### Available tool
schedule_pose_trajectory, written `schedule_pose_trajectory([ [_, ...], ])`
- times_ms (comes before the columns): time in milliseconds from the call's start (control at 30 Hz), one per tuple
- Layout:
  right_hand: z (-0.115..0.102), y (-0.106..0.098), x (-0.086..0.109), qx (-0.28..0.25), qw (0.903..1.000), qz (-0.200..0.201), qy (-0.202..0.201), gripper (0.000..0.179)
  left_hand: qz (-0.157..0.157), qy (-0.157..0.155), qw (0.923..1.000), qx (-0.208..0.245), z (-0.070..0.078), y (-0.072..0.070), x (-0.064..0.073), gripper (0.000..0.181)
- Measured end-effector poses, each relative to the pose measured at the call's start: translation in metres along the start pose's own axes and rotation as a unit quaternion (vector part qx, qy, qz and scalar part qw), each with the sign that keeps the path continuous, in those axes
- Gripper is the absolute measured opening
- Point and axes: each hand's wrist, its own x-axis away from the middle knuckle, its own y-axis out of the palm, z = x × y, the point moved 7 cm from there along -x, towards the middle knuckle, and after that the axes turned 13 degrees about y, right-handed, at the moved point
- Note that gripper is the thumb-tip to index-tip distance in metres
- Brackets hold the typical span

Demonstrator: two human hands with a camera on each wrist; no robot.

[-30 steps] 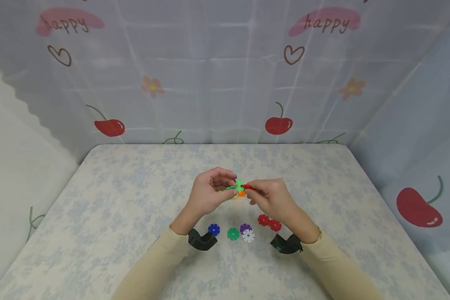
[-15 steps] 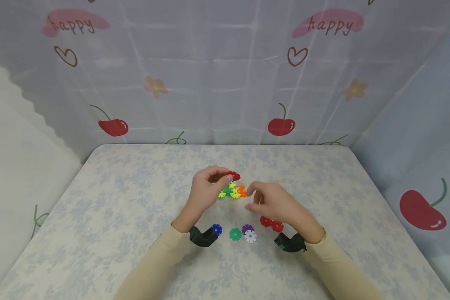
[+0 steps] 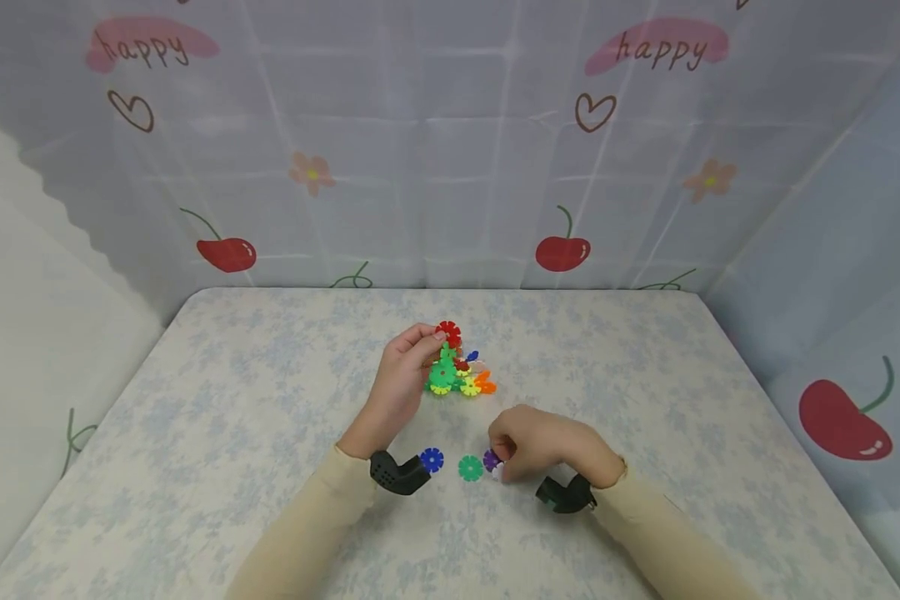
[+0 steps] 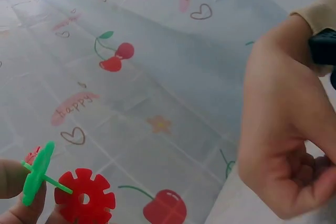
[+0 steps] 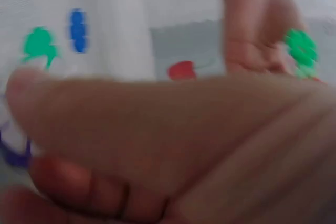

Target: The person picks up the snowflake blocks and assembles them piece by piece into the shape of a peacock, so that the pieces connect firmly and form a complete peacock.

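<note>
My left hand (image 3: 399,375) pinches the upper part of a joined cluster of interlocking plastic discs (image 3: 443,372), green, yellow, orange, red and blue. A red disc (image 3: 448,333) tops it. In the left wrist view a green disc (image 4: 38,174) stands edge-on by the thumb, slotted to a red disc (image 4: 86,199). My right hand (image 3: 543,442) is down at a white disc (image 3: 498,472) overlapping a purple disc (image 3: 491,459). Its thumb and curled fingers lie around the white disc; blur and the hand itself hide whether they pinch it.
Left of my right hand lie a loose teal-green disc (image 3: 470,468) and a blue disc (image 3: 432,459). Black wrist cameras (image 3: 400,473) jut inward from both wrists. The flowered tabletop (image 3: 270,358) ends at a printed curtain (image 3: 420,167).
My right hand has left the cluster and come down to the white and purple discs, covering the two loose red discs. My left hand has turned the cluster, its red top disc now facing me.
</note>
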Motion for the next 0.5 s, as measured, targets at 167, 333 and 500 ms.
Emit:
schedule_pose_trajectory([
  [167,-0.003,-0.049,0.027,-0.144,0.9711,0.154,-0.111,0.020,-0.024,-0.002,0.9992,-0.032,-0.003,0.008,0.004,0.014],
  [333,-0.009,-0.084,0.062,-0.225,0.8690,0.391,-0.202,0.013,-0.059,0.020,0.9950,-0.078,-0.001,0.018,0.010,0.014],
  [500,-0.015,-0.086,0.071,-0.224,0.8191,0.464,-0.253,0.021,-0.076,0.034,0.9911,-0.104,0.002,0.022,0.015,0.015],
])
